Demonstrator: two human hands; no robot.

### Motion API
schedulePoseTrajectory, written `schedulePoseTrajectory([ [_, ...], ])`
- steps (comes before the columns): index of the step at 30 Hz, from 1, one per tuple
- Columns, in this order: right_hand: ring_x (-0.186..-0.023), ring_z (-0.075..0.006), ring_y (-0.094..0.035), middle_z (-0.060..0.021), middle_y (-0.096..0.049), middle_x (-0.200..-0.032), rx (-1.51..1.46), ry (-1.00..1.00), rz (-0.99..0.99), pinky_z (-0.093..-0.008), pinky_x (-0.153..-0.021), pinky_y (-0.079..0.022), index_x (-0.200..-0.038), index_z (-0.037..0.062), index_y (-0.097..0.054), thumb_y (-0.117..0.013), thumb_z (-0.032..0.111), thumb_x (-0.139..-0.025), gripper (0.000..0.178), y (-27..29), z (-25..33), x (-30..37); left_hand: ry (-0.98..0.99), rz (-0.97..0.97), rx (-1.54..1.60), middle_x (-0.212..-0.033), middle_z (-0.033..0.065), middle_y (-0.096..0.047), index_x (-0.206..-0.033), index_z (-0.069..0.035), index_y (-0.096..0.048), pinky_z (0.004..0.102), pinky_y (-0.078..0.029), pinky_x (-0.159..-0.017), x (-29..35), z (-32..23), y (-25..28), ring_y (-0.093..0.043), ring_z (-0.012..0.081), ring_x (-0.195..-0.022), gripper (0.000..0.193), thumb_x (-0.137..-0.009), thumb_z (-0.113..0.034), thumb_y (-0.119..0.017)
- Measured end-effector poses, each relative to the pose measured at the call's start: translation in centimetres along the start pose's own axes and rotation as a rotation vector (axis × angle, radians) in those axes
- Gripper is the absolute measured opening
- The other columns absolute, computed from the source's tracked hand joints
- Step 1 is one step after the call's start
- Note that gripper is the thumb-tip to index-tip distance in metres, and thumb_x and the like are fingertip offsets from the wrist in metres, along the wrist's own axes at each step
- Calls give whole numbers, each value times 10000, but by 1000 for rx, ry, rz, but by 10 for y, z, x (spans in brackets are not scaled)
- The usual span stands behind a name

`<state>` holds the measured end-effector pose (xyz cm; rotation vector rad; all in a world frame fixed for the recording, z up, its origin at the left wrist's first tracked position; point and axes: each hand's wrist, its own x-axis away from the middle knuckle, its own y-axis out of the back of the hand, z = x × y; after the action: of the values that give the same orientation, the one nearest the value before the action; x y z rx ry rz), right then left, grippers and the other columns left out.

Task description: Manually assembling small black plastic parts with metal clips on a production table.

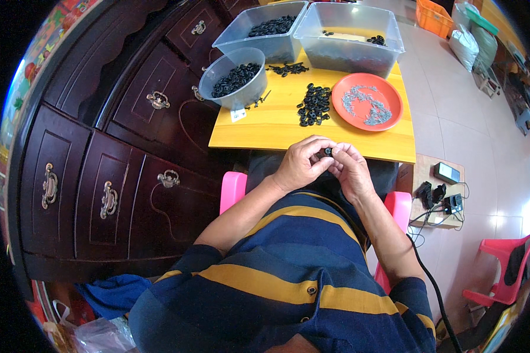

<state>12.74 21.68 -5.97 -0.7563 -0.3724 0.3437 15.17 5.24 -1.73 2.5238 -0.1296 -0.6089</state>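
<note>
Your left hand (303,162) and right hand (353,173) meet just off the near edge of the yellow table (253,136), with thumbs and fingertips closed together on a small black part (328,152). That part sits between the two hands, above your lap; your fingers cover much of it, so you cannot tell whether anything is inside it.

Should your pinch loosen or slip, the part would probably drop into your lap or onto the floor, since no tabletop lies directly beneath it. A careless forearm or sleeve could nudge the near heap of black parts (314,106) and scatter it, or tip the red plate (390,94) just beside it and spill the grey pins (378,116).

Counted: two hands, one part held, one plate, one round tub (244,101), two rectangular bins (347,62) and one white card (238,115). Loose black parts lie in two main heaps, the near one and a smaller far heap (288,69) in front of the bins. The single parts and the pins overlap too much to count.
</note>
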Motion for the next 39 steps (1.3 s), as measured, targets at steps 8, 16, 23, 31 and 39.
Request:
schedulePoseTrajectory([
  [8, -720, -52, -554, 30, -630, -875, 12, 59, -54, -216, -679, -469, -990, 103, -609, -693, 97, -912, 115, 5, -5, -5, 60, -28, -35, -1062, 94, -673, -1137, -18, -665, 272, -567, -657, 1, -5, -7, -676, 162, -833, 352, -801, -43, -771],
  [16, -704, -46, -531, 39, -619, -847, 63, 89, -76, -215, -658, -449, -952, 106, -621, -701, 97, -900, 95, 1, -5, -2, -81, -75, -213, -974, 99, -679, -1108, -11, -670, 286, -546, -631, 4, 8, -10, -666, 171, -713, 337, -794, -63, -781],
  [23, -696, -43, -531, 54, -602, -822, 11, -1, -93, -214, -676, -456, -955, 125, -615, -694, 133, -917, 88, 3, -6, -4, -80, -76, -217, -945, 106, -684, -1090, -17, -679, 296, -532, -611, 4, 4, -9, -666, 182, -705, 300, -806, -57, -765],
  [31, -755, -60, -597, 56, -616, -861, 12, 1, -46, -222, -716, -500, -975, 141, -600, -670, 158, -951, 76, 5, -9, -2, -142, -95, -232, -897, 131, -686, -1035, -17, -691, 343, -536, -662, 3, 7, -7, -670, 259, -736, 251, -799, -63, -765],
  [39, -690, -71, -541, 25, -617, -837, 4, 51, -87, -219, -633, -451, -932, 89, -613, -709, 100, -902, 101, 2, -9, -4, -89, -83, -166, -872, 124, -689, -1016, -26, -703, 341, -527, -658, 4, 8, -6, -669, 256, -731, 233, -795, -45, -772],
])
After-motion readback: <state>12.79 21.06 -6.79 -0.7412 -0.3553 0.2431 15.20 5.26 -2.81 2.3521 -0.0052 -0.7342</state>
